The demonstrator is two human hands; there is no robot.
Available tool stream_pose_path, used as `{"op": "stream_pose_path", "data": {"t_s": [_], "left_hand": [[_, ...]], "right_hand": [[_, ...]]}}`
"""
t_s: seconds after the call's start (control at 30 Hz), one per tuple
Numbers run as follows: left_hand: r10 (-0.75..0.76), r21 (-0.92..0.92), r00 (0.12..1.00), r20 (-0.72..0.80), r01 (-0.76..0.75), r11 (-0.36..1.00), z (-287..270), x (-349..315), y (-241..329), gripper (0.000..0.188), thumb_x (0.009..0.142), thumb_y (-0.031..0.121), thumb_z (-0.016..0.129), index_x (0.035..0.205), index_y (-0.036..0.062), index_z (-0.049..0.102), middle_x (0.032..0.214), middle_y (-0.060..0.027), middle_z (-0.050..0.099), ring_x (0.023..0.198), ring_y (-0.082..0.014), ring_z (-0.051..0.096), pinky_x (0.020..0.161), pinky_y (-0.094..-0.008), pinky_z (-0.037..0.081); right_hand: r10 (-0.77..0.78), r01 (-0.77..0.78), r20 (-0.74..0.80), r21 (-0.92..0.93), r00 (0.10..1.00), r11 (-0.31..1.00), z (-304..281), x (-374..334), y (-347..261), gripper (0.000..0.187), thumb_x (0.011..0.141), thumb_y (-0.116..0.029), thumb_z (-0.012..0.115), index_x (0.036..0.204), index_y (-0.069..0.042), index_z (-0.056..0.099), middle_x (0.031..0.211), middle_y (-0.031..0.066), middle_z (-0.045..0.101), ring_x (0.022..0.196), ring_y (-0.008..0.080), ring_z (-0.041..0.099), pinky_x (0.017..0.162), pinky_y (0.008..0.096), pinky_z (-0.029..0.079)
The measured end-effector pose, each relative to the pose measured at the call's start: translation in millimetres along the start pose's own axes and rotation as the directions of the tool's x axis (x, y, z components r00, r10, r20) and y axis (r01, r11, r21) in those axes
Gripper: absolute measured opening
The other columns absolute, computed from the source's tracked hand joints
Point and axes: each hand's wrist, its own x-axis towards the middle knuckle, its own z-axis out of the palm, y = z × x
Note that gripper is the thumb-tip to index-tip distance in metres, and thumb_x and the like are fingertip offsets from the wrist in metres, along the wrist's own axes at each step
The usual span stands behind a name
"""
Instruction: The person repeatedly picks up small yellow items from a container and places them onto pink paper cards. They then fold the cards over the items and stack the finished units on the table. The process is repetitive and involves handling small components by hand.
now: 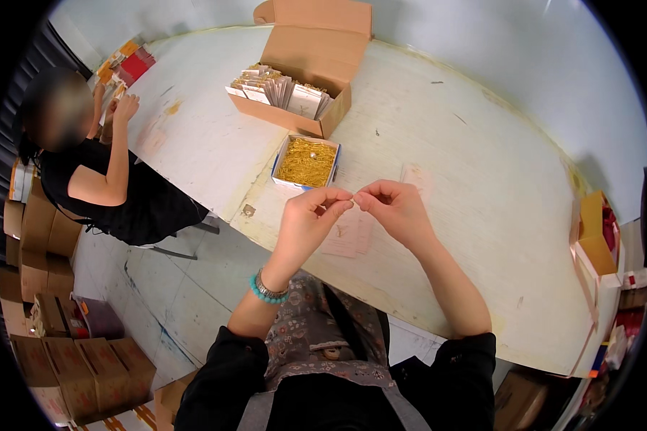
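Observation:
My left hand and my right hand meet fingertip to fingertip above the table, thumb and forefinger of each pinched together. Whatever sits in the pinch is too small to make out. Under and beside my left fingers lie pale pink cards on the tabletop. Just beyond my hands stands a small white and blue box filled with gold-coloured metal pins or clips. A round silvery bit rests on top of them.
Behind the small box, an open cardboard box holds rows of cards with gold pieces. At left a person in black works at the same table. Cartons are stacked on the floor. A yellow-brown box stands at the right end.

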Motion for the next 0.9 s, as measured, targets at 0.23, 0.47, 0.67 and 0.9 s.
{"op": "stream_pose_path", "data": {"t_s": [0.23,0.47,0.67,0.9], "left_hand": [[0.422,0.44,0.906,-0.037,-0.364,0.821,7.0,0.8,4.2,0.013,0.071,-0.003,0.071,0.084,0.001,0.067,0.071,-0.0073,0.066,0.059,-0.0136,0.064,0.053,-0.0241,0.052],[0.11,0.154,0.983,-0.148,-0.087,0.984,12.6,-8.6,-2.7,0.01,0.072,-0.001,0.071,0.081,0.0013,0.067,0.071,-0.0066,0.066,0.058,-0.014,0.064,0.053,-0.024,0.053],[0.007,0.071,0.996,-0.09,-0.001,0.997,8.6,-6.3,-4.7,0.01,0.072,-0.001,0.071,0.081,-0.0013,0.068,0.075,-0.0084,0.068,0.063,-0.0129,0.066,0.057,-0.023,0.054],[0.018,0.059,0.996,-0.082,-0.013,0.998,9.6,-6.7,-12.6,0.008,0.072,-0.002,0.07,0.08,-0.0016,0.067,0.073,-0.0083,0.067,0.063,-0.013,0.066,0.057,-0.0229,0.054]], "right_hand": [[0.041,-0.042,0.016,0.14,0.999,0.989,3.2,0.2,4.0,0.019,0.085,-0.016,0.066,0.087,0.003,0.067,0.076,0.0031,0.066,0.07,0.0075,0.057,0.063,0.0233,0.045],[0.138,-0.15,0.063,0.275,0.988,0.95,6.3,1.0,10.0,0.015,0.084,-0.014,0.066,0.085,0.001,0.067,0.075,0.0016,0.064,0.07,0.0075,0.054,0.063,0.0236,0.043],[0.142,-0.15,0.053,0.247,0.989,0.957,8.5,0.4,16.0,0.014,0.084,-0.013,0.066,0.084,0.001,0.066,0.075,0.0013,0.063,0.07,0.0071,0.053,0.062,0.0233,0.043],[0.136,-0.144,0.047,0.261,0.99,0.955,10.6,0.5,18.1,0.014,0.085,-0.013,0.066,0.084,0.002,0.065,0.075,0.001,0.063,0.069,0.0064,0.052,0.062,0.0226,0.043]]}}
